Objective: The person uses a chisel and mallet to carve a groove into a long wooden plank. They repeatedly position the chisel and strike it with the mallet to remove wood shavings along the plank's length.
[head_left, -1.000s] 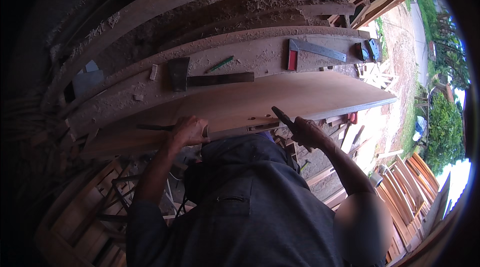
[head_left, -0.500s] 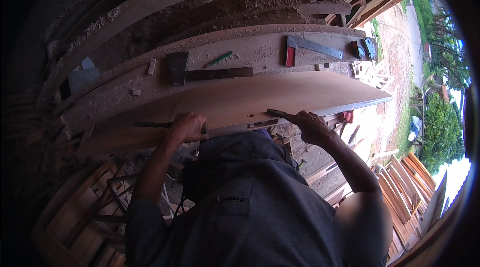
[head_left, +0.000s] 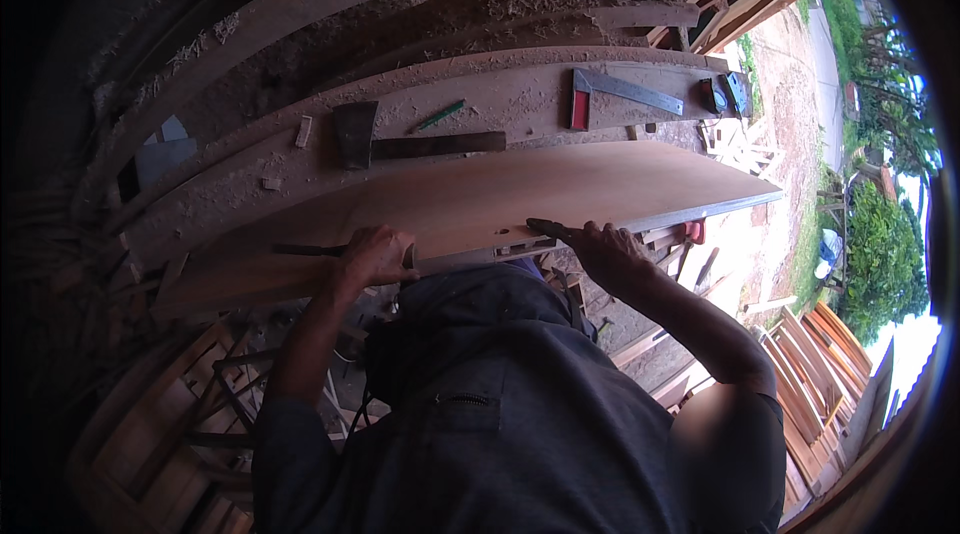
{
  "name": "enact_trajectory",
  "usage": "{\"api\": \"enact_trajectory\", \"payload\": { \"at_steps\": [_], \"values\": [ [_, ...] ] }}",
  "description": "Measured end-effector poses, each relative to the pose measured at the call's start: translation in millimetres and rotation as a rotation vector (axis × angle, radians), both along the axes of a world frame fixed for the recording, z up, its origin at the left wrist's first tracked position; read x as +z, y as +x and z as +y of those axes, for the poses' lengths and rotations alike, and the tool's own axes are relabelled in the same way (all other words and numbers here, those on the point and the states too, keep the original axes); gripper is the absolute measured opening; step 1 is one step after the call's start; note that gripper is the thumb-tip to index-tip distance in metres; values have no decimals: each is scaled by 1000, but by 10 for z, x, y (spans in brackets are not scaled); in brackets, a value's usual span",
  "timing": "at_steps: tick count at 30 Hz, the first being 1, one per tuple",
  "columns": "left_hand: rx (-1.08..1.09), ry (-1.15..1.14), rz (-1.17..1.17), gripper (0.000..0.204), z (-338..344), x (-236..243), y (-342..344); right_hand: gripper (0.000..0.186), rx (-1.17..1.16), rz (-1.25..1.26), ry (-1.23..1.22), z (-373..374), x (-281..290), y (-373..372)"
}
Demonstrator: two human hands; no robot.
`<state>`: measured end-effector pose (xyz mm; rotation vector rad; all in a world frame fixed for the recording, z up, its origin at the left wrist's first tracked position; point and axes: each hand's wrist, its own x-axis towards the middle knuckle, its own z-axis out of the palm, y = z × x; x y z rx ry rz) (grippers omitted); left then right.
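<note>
Clenching, left hand [head_left: 378, 256] round a slim dark tool [head_left: 303, 250], right hand [head_left: 608, 252] round a second tool [head_left: 547, 228]

The right hand [head_left: 608, 252] has swung the dark tool [head_left: 548, 228] leftward, nearer the hole [head_left: 502, 231] in the board [head_left: 560, 184].

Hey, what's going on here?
Someone is working at a large wooden panel. Their left hand grips a slim dark tool near the panel's edge. Their right hand holds another dark tool, its tip near a small hole. Beyond the panel, a hatchet, a green marking tool and a square lie among wood shavings.
</note>
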<state>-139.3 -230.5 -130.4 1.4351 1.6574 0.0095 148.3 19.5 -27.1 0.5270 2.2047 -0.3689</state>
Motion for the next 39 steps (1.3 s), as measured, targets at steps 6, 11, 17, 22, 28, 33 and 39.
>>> {"api": "enact_trajectory", "payload": {
  "at_steps": [6, 11, 17, 22, 28, 33, 39],
  "values": [
    [16, -36, 1, 58, -21, -36, 8, 32, 104, 146, -163, 338, -234, 145],
    [38, -16, -1, 57, -29, -36, 20, 27, 193, 43, -302, 687, -435, 112],
    [44, 20, -30, 58, -42, -106, -13, 18, 151, -40, -345, 723, -602, 241],
    [64, 21, -56, 59, -70, -151, 2, 19, 157, -99, -367, 794, -460, 57],
    [93, -89, -90, 56, 66, 75, -51, 35, -36, -152, -492, 1015, -447, 83],
    [105, -61, -96, 56, 23, 28, -45, 56, 73, -226, -303, 689, -116, -73],
    [90, -11, -91, 61, -25, -61, -56, 63, 236, 30, -49, 413, -98, 330]
  ]
}}
